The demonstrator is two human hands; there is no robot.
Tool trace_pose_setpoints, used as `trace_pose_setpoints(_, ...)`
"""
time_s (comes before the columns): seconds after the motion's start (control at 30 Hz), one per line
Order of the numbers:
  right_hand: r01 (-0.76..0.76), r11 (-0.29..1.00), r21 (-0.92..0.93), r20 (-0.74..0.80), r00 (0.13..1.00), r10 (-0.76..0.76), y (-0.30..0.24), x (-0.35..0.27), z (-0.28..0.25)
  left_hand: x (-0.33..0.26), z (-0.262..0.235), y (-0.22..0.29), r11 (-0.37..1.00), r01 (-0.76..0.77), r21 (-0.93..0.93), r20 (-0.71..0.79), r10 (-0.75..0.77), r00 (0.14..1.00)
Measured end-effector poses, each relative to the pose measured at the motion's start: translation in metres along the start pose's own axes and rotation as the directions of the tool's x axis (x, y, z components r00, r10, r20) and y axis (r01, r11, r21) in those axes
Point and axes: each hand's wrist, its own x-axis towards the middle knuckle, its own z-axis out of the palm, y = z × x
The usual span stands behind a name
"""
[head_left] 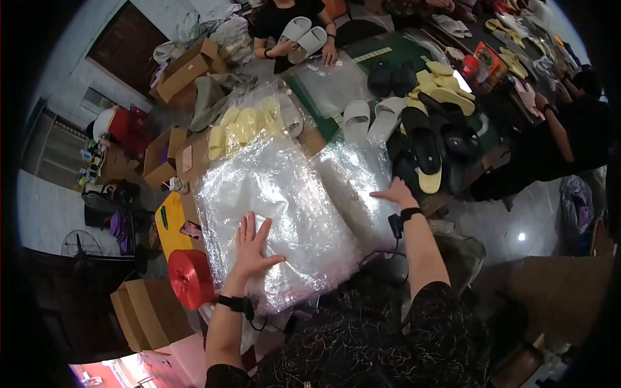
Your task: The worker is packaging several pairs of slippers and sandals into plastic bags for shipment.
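Note:
A stack of clear plastic bags [291, 220] lies before me on the table. Flat on its near left part rests my left hand [254, 249], fingers spread and holding nothing. My right hand [394, 193] is over a second clear bag [352, 187] on the right, fingers apart and thumb pointing left; whether it touches the plastic I cannot tell. A pair of pale grey slippers [357, 119] sits at the far end of that bag, partly covered by it or just beyond. Black slippers [422, 139] and yellow slippers [440, 90] are heaped to the right.
Bagged yellow slippers [242, 126] lie beyond the stack. At left are a red roll of plastic twine [191, 279], a phone [191, 229] and cardboard boxes [163, 155]. Across the table a person [291, 32] holds pale grey slippers; another person [563, 129] works at right.

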Motion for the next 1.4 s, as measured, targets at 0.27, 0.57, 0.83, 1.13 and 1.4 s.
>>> trace_pose_setpoints(0.27,-0.024,0.999,-0.034,0.04,0.999,0.026,-0.023,-0.029,0.037,0.0,-0.004,0.003,1.0,0.005,-0.022,-0.005,-0.005,1.0)
trace_pose_setpoints(0.57,0.15,0.97,-0.19,-0.408,0.887,-0.217,-0.008,-0.028,0.063,-0.003,-0.002,0.001,1.0,-0.006,-0.02,-0.03,0.005,1.0)
trace_pose_setpoints(0.83,-0.105,0.871,0.479,0.284,0.958,-0.041,0.008,-0.008,0.067,0.004,0.001,0.007,0.998,-0.058,-0.022,-0.056,0.057,0.997)
trace_pose_setpoints(1.13,0.176,0.762,0.623,-0.091,0.984,-0.153,-0.001,-0.026,0.018,0.002,0.002,0.004,0.998,-0.032,-0.045,-0.064,0.029,0.998)
trace_pose_setpoints(1.4,0.536,0.618,0.574,-0.492,0.83,-0.263,-0.095,-0.129,-0.201,-0.008,-0.006,0.001,0.996,-0.005,-0.093,-0.079,-0.002,0.997)
